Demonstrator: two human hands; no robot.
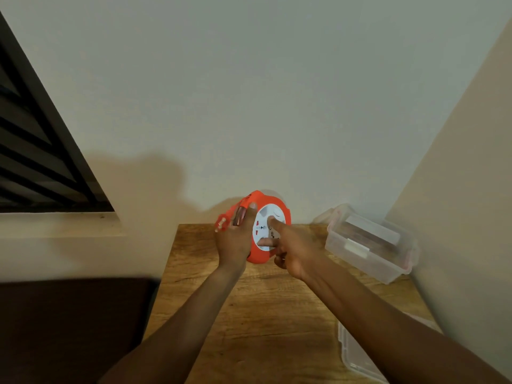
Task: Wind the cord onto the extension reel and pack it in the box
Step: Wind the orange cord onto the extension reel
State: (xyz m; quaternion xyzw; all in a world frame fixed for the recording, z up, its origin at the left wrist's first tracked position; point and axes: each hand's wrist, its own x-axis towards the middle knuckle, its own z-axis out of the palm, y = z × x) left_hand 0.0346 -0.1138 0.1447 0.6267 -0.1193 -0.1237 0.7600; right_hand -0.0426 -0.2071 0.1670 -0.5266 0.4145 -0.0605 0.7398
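Observation:
An orange extension reel (279, 207) with a white socket face is held upright above the far end of the wooden table (260, 309). My left hand (235, 239) grips its left rim, fingers over the edge, beside the orange plug (221, 223) that sticks out at the left. My right hand (293, 250) presses two fingers onto the white face, the other fingers curled. The cord is not visible outside the reel. A clear plastic box (368, 245) stands on the table to the right.
A clear lid (357, 356) lies at the table's near right edge, partly under my right forearm. Walls close the table in at the back and right. A dark surface sits lower left, and a window with dark bars at upper left.

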